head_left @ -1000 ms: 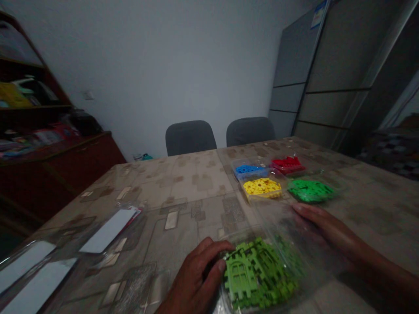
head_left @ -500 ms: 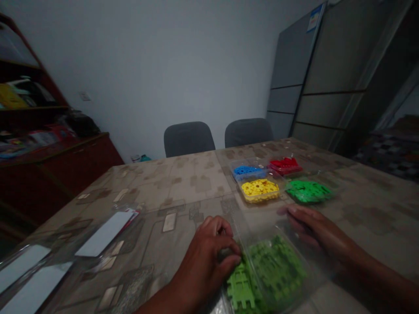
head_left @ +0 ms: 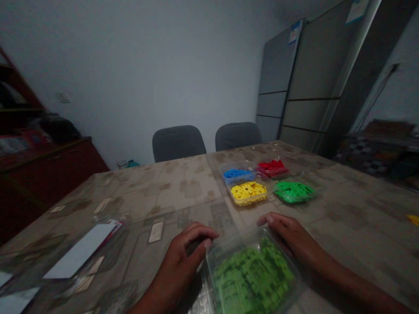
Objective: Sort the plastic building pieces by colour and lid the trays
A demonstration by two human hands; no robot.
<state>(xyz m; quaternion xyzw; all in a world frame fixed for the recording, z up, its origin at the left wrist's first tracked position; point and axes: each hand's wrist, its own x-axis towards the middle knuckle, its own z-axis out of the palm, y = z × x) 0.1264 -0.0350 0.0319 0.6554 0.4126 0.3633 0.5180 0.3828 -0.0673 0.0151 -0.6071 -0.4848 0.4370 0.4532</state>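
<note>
A clear plastic box (head_left: 212,301) full of light green plastic pieces (head_left: 252,279) sits at the table's near side, its clear lid (head_left: 244,237) lying over the pieces. My left hand (head_left: 183,259) grips the box at its far left corner, fingers curled and thumb at the rim. On the other side, my right hand (head_left: 288,235) curls its fingers around the far right corner. Whether the lid is pressed fully down cannot be made out.
Beyond the hands stand clear boxes of yellow (head_left: 248,192), blue (head_left: 235,173), red (head_left: 272,166) and darker green pieces (head_left: 293,191). A white card in clear wrapping (head_left: 80,250) lies left. Two grey chairs (head_left: 178,143) stand behind the patterned table (head_left: 183,183).
My right hand has brought the lid leftward over the light green pieces. My left hand has moved from among the pieces to the box's corner. The view has turned slightly right.
</note>
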